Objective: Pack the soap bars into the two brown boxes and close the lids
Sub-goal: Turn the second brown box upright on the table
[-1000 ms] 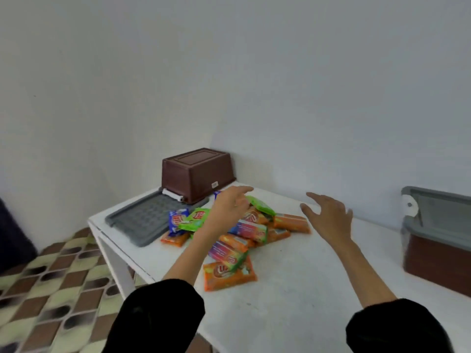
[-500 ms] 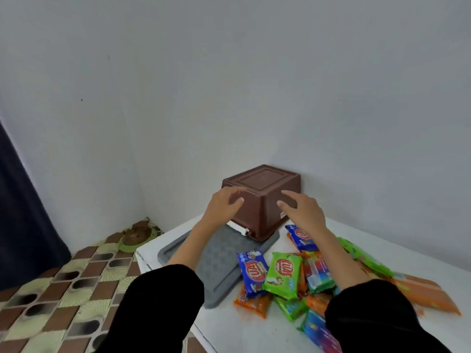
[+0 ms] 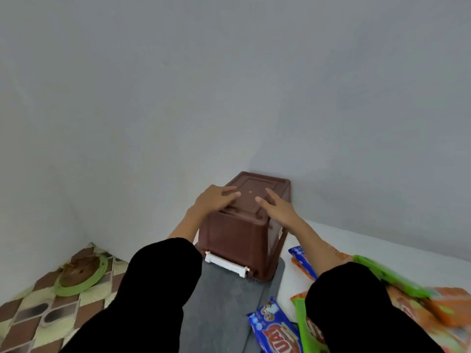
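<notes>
Nearest us, soap bars [image 3: 274, 327] in blue, green and orange wrappers lie scattered on the white table [image 3: 382, 245], right of the gray lid [image 3: 224, 301] lying flat. At the lid's far end sits the brown box [image 3: 239, 238], upside down by the wall. The left hand [image 3: 216, 200] lies flat on its upturned base, fingers straight. The right hand [image 3: 276, 208] is outstretched over the right edge, probably touching.
</notes>
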Tool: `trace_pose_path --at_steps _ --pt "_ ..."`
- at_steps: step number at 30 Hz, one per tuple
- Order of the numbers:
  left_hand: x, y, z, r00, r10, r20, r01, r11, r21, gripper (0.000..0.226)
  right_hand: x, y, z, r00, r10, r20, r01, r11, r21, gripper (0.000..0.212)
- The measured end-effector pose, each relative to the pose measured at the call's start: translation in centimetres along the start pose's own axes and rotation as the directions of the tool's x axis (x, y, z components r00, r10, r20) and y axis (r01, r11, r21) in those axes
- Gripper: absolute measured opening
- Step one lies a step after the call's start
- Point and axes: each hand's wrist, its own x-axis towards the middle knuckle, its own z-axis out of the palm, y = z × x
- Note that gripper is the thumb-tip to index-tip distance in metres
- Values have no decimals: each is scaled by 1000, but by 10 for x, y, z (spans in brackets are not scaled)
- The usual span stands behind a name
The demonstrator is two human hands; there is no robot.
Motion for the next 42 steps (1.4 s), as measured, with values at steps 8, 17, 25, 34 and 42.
trace_pose_path --at_steps 8,17,25,34,42 --pt "20 -11 -11 975 51 214 -62 997 44 93 -3 -15 37 950 172 -262 -87 948 307 64" --pt "-12 35 -57 966 247 69 -255 953 161 72 -59 -53 16 904 142 -403 55 896 440 66" --pt "-79 151 -21 885 463 55 -466 878 110 72 -157 -23 -85 782 118 -613 168 906 389 67" --pt "-185 268 108 819 542 187 -541 839 -61 70 -304 85 -200 730 183 -658 40 950 308 68" --pt "-239 336 191 776 549 311 -559 827 -64 70 -381 157 -267 737 256 -626 -103 957 270 68"
